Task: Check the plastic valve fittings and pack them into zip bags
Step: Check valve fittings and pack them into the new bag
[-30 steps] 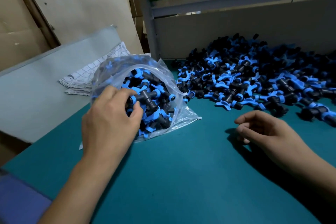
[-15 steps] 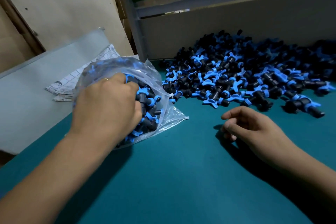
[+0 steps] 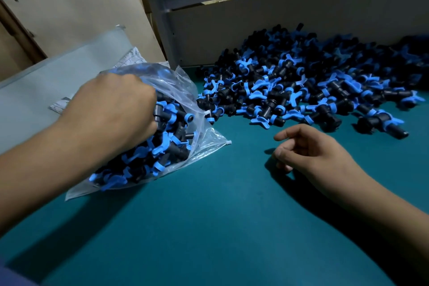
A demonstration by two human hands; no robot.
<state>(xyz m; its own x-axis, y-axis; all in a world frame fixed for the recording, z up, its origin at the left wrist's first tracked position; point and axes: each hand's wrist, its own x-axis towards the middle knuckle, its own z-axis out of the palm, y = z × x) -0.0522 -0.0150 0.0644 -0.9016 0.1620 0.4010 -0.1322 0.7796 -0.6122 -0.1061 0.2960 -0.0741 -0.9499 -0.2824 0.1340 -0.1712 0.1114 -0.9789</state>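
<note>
Here the left hand grips the top of the bag, fingers curled into its plastic, bag full of fittings on the mat. Right of the bag, the right hand rests loosely curled, holding nothing. Behind it lies the loose pile; behind the bag, a grey board and checked paper.

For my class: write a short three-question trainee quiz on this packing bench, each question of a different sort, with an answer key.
1. True or false: the right hand is holding a fitting.
2. Multiple choice: where is the left hand? A) on the loose pile of fittings; B) in the mouth of the zip bag; C) flat on the green table.
3. Fill in: the fittings are black with ____ handles.

Key: 1 false, its fingers are loosely curled and empty; 2 B; 3 blue.
</note>
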